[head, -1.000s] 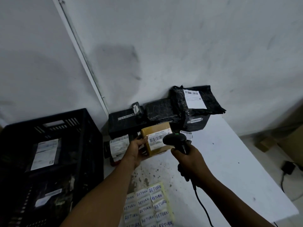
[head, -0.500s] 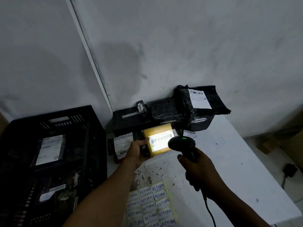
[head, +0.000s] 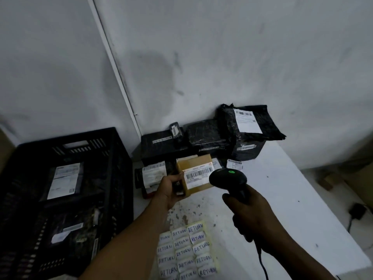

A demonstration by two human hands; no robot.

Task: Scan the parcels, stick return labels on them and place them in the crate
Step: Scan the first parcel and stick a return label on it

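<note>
My left hand grips a small tan parcel by its left side, with the barcode label facing up. My right hand grips the handle of a black barcode scanner, whose head sits just right of the parcel's label and shows a green light. A sheet of handwritten RETURN labels lies on the white table below my hands. The black crate stands at the left with labelled dark parcels inside.
Several black-wrapped parcels are stacked against the wall at the back of the table. One more labelled parcel lies left of my left hand. The scanner's cable runs down toward me. A box and a plug lie on the floor at the right.
The scanner's bright light on the tan parcel's label has gone out. Both hands have kept nearly the same place.
</note>
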